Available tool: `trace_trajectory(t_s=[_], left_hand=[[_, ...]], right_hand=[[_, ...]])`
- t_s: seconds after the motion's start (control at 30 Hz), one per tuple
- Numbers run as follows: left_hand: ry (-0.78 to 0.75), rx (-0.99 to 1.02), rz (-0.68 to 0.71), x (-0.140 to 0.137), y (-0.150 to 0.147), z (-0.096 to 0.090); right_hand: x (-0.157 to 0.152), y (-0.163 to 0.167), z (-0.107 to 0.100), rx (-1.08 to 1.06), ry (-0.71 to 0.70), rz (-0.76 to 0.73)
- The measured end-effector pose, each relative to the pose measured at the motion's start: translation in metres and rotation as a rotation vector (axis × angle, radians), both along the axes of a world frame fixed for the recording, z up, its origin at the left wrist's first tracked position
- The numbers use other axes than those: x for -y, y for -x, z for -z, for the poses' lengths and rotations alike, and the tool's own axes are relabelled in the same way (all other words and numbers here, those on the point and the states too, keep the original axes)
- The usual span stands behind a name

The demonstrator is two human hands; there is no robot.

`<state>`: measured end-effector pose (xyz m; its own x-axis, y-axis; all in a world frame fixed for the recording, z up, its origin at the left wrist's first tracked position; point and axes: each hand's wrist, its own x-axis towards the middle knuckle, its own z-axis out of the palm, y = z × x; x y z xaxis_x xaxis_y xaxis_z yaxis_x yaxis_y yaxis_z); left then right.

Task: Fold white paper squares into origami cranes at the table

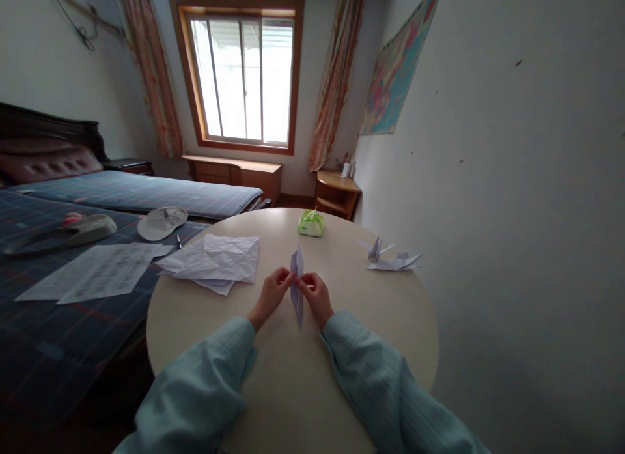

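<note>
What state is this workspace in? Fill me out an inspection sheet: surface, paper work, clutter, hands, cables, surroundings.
Surface: round table, pale top.
Paper work: folded paper held upright near the middle; creased sheets piled at left; bird-like paper pieces at right.
Clutter: green-and-white pack at the far side.
Hands: left hand and right hand both pinch the folded paper.
Cables: dark cord looped high on the left wall; what it serves cannot be told.
Surroundings: plaid-covered bed at left, printed sheets on it; window ahead; map-like poster on the right wall.
</note>
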<state>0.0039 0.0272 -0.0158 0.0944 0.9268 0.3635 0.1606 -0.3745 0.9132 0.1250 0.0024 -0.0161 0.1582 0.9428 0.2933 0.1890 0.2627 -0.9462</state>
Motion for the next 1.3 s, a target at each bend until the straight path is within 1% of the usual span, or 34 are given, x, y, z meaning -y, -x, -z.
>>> trace_trajectory(t_s=[0.17, 0.3, 0.37, 0.43, 0.5, 0.57, 0.7, 0.83, 0.97, 1.2, 1.3], left_hand=[[0.054, 0.096, 0.013, -0.002, 0.004, 0.001], [0.091, 0.173, -0.014, -0.001, 0.006, 0.001], [0.079, 0.132, -0.047, 0.001, 0.006, 0.0], [0.037, 0.031, -0.076, 0.004, 0.006, 0.0], [-0.009, -0.072, -0.07, 0.006, 0.005, 0.002], [-0.034, -0.12, -0.03, 0.007, 0.004, 0.005], [-0.029, -0.113, 0.029, 0.007, 0.002, 0.008], [-0.01, -0.123, 0.027, 0.007, 0.003, 0.006], [-0.029, -0.154, 0.013, 0.008, 0.005, 0.003], [0.018, -0.099, 0.065, 0.008, 0.005, 0.002], [-0.002, -0.132, 0.032, 0.008, 0.005, 0.003]], right_hand=[[-0.009, -0.004, 0.009, -0.088, 0.033, -0.039], [-0.012, -0.004, 0.013, -0.138, 0.046, -0.058], [-0.011, -0.004, 0.013, -0.144, 0.044, -0.05], [-0.011, -0.004, 0.012, -0.136, 0.04, -0.025], [-0.01, -0.005, 0.01, -0.126, 0.033, 0.012], [-0.01, -0.006, 0.009, -0.111, 0.023, 0.041], [-0.011, -0.008, 0.008, -0.105, 0.009, 0.053], [-0.01, -0.007, 0.007, -0.099, -0.003, 0.05], [-0.01, -0.007, 0.006, -0.098, -0.004, 0.05], [-0.01, -0.008, 0.007, -0.136, 0.012, 0.029], [-0.01, -0.008, 0.005, -0.143, 0.018, 0.029]])
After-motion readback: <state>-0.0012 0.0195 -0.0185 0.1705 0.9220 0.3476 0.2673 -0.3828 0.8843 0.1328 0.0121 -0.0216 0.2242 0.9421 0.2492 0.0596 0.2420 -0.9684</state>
